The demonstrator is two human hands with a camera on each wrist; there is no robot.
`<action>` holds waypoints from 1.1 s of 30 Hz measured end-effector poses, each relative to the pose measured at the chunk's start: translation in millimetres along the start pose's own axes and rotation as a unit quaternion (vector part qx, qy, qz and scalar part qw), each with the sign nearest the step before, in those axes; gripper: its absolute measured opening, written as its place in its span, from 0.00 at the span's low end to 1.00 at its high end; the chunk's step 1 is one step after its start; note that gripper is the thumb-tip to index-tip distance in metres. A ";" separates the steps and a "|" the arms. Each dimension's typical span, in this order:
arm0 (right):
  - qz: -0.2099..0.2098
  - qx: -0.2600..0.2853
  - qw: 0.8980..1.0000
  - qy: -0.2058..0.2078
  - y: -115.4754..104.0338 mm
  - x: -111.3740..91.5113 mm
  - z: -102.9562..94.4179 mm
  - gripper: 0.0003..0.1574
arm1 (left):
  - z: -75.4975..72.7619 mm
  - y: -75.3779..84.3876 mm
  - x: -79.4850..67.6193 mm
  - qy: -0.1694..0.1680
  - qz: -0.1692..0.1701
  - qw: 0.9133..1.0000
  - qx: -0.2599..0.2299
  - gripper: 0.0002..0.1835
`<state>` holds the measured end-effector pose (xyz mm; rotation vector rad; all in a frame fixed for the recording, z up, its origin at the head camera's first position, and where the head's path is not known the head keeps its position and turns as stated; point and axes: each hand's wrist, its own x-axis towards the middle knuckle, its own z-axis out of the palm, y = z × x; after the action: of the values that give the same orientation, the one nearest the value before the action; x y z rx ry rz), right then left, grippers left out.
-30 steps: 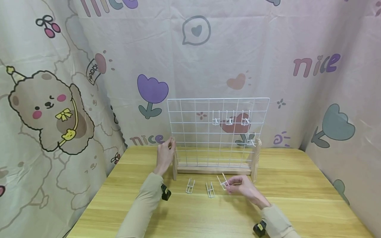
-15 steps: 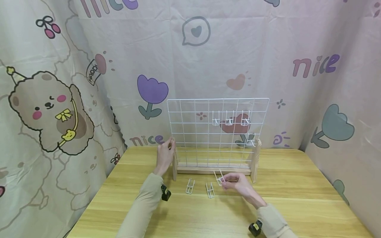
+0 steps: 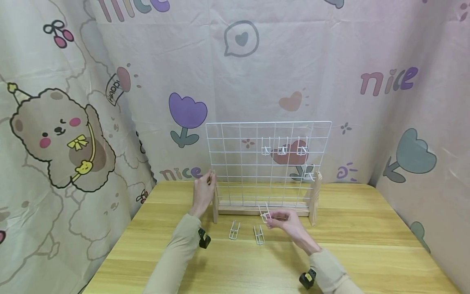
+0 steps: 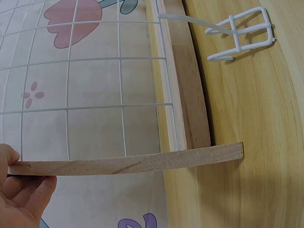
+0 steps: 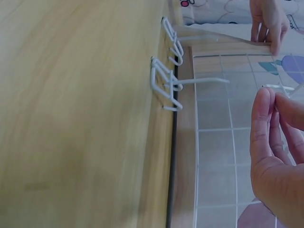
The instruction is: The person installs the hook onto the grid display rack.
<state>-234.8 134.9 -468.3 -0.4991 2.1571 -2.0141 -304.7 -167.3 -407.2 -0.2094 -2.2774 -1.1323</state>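
Note:
A white wire grid panel (image 3: 235, 158) stands upright in a wooden stand (image 3: 257, 209). My left hand (image 3: 204, 192) grips the top of the stand's left upright (image 4: 118, 165) between thumb and fingers. In front of the panel's lower part, my right hand (image 3: 291, 225) pinches a white wire hook (image 3: 264, 214), its prongs pointing up and away. Two more wire hooks, a left one (image 3: 234, 230) and a right one (image 3: 259, 234), lie on the table before the stand. In the right wrist view the fingertips partly hide the held hook.
Several white hooks hang on the panel's right half, among them a top-row hook (image 3: 282, 147) and a lower hook (image 3: 309, 173). The wooden table (image 3: 367, 228) carries the stand. A patterned curtain (image 3: 293, 61) hangs behind and at both sides.
My right hand has moved left and away from me, toward the panel, carrying the wire hook. The left hand keeps its grip on the stand.

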 end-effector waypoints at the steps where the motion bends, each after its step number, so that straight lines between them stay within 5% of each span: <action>1: 0.000 0.002 1.000 0.002 -0.8 0.9 1.1 0.24 | 0.0 0.0 0.0 0.001 0.001 1.000 0.000 0.20; 33: 0.001 0.068 0.993 0.093 -39.8 34.5 33.3 0.20 | -1.7 2.7 0.4 -0.003 -0.005 1.000 -0.009 0.17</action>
<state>-250.5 90.2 -427.9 -0.3019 2.0967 -2.2677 -303.3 -167.0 -404.4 -0.2078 -2.2759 -1.1604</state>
